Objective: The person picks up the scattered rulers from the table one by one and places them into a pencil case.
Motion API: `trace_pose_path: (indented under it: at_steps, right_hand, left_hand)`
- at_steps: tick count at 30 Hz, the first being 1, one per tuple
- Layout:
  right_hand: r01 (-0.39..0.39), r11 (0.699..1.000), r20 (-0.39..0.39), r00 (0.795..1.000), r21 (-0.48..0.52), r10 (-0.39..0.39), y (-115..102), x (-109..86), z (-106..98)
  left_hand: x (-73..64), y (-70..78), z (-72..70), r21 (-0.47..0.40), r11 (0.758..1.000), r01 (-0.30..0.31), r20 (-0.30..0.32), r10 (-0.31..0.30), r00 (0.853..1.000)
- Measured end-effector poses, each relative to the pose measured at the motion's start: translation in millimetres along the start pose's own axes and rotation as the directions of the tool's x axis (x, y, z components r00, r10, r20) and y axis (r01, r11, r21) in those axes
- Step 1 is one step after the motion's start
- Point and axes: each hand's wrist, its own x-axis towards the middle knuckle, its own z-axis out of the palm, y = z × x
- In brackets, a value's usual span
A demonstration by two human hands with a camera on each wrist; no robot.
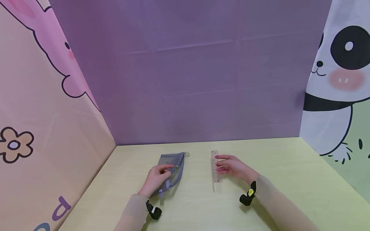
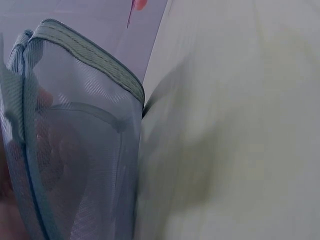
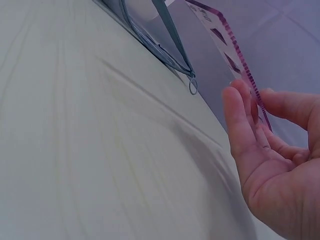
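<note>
On the left, my left hand grips a grey-blue mesh zip pouch by its near side. In the left wrist view the pouch stands up from the tabletop, and fingers show through its mesh. A small ring hangs at its far right corner. My right hand pinches a clear ruler with pink markings between thumb and fingers. The ruler is tilted above the table in the right wrist view, apart from the pouch. Whether anything lies inside the pouch cannot be told.
A pale wood-grain table lies under both hands. Behind it hangs a purple backdrop, with printed cartoon panels at the left and right. Each wrist wears a small black camera.
</note>
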Motion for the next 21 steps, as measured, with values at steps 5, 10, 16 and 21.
trace_pose_path:
  at_steps: [5,10,16,21]
  right_hand:
    - [0.004,1.000,0.013,1.000,0.006,-0.004,1.2,3.8,5.8]
    - [0.002,1.000,0.016,1.000,0.008,-0.002,2.5,7.7,11.2]
    - [-0.010,1.000,0.019,1.000,0.020,0.010,3.5,11.7,17.3]
    - [-0.021,0.999,0.022,1.000,0.032,0.020,4.1,14.7,22.7]
  left_hand:
    - [0.1,0.4,-0.3,-0.001,1.000,0.000,0.002,0.000,1.000]
    - [0.0,2.0,-0.7,-0.010,1.000,0.009,0.000,-0.009,1.000]
    - [-1.9,4.6,0.4,-0.019,1.000,0.010,-0.012,-0.010,1.000]
    - [-2.3,5.9,2.9,0.009,1.000,0.023,-0.043,-0.022,0.999]
